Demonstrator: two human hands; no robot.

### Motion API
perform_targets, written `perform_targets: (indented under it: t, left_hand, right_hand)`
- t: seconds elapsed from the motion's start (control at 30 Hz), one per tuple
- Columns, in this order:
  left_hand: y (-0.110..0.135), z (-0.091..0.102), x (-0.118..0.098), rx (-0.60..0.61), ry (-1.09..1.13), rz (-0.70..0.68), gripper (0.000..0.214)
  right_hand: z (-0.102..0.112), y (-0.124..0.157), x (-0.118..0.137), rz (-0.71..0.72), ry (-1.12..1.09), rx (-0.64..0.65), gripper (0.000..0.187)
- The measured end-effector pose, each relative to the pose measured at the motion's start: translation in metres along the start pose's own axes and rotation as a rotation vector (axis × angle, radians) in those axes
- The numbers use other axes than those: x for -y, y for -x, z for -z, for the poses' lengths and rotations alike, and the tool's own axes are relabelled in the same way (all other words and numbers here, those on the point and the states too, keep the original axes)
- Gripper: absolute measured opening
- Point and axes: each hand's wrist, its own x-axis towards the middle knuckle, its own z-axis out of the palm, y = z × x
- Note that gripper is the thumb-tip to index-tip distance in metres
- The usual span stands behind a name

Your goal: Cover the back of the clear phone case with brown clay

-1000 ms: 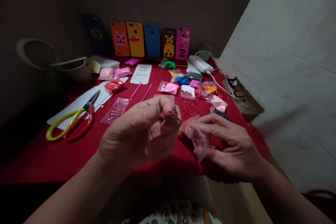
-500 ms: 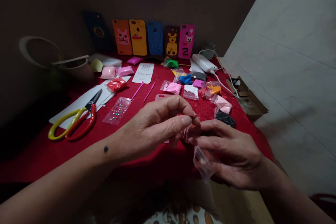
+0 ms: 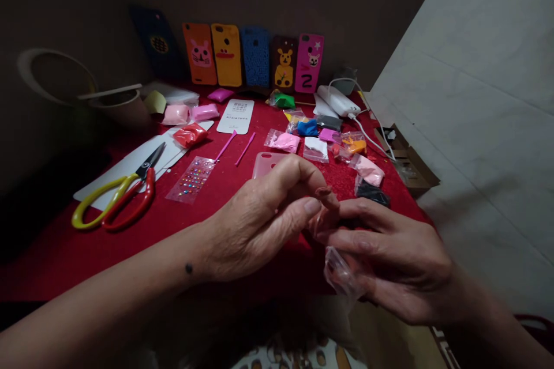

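Note:
My right hand grips a small clear plastic bag, whose loose end hangs below the fingers. Reddish-brown clay sticks up out of the bag between my two hands. My left hand is closed in a pinch at this clay, thumb and fingers bent over it; the fingertips are partly hidden. Just behind the left hand a clear pink phone case lies flat, mostly covered by that hand.
Scissors and a sheet of coloured gems lie to the left, with two pink sticks behind. Bagged clay such as a white packet is scattered right. Decorated phone cases lean along the wall. A power strip stands back right.
Both hands have shifted slightly to the right and lower in view. More of the brown clay shows above the bag. The camera view has moved a little.

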Motion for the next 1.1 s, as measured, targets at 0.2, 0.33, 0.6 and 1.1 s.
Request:
perform_targets:
  t: [0.2,0.33,0.6,1.1]
  left_hand:
    - [-0.005,-0.004,0.0,-0.002,0.046,0.025,0.003]
    - [-0.009,-0.006,0.001,-0.016,0.099,0.012,0.003]
    - [-0.011,-0.019,0.016,-0.015,0.28,0.038,0.014]
    - [0.001,0.0,0.031,-0.054,-0.241,-0.008,0.016]
  right_hand:
    - [0.006,0.0,0.004,0.052,0.128,-0.032,0.03]
    - [0.021,0.0,0.014,-0.011,0.152,0.04,0.032]
    - [0.047,-0.01,0.021,-0.075,0.134,0.213,0.023]
    - [0.027,-0.017,0.004,-0.076,0.001,0.216,0.03]
